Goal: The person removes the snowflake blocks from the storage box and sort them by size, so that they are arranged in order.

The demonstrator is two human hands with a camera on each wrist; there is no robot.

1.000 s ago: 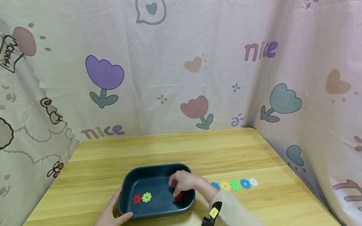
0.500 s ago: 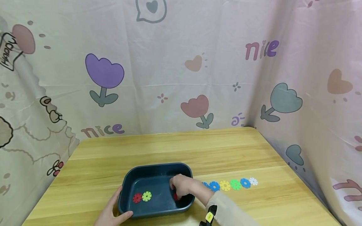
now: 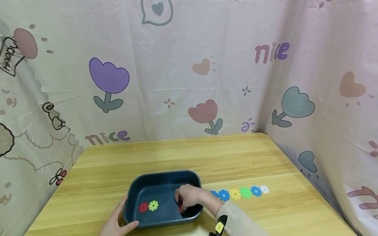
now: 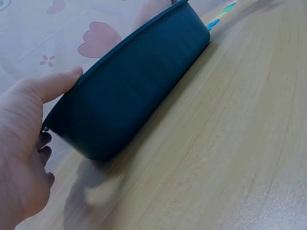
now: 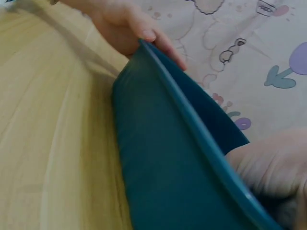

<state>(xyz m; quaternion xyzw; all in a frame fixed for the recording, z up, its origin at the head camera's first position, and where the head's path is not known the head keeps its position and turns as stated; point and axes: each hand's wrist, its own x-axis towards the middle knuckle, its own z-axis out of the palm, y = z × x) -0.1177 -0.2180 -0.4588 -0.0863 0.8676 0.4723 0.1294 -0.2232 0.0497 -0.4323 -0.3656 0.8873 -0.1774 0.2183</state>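
A dark teal plastic basin (image 3: 162, 224) stands on the table. My left hand (image 3: 116, 219) grips its near left corner, thumb on the rim and fingers along the outside; the left wrist view shows the same hold on the basin (image 4: 129, 81). Inside the basin, my right hand (image 3: 189, 196) pinches a red snowflake disc (image 3: 180, 207), mostly covered by the fingers. The right wrist view shows only a blurred part of that hand (image 5: 273, 167) behind the wall. On the basin floor, another red snowflake disc (image 3: 143, 207) touches a yellow-green snowflake disc (image 3: 153, 205).
Right of the basin, several discs lie in a row on the wooden table (image 3: 295, 209): a blue disc (image 3: 223, 195), a yellow disc (image 3: 235, 194), a green disc (image 3: 245, 193), another blue disc (image 3: 256, 191) and a white disc (image 3: 264, 189). A printed curtain (image 3: 165, 65) hangs behind.
My right hand has shifted slightly left and lower inside the basin, with the red disc at its fingertips. More blue discs show beside the wrist. The left hand keeps its place.
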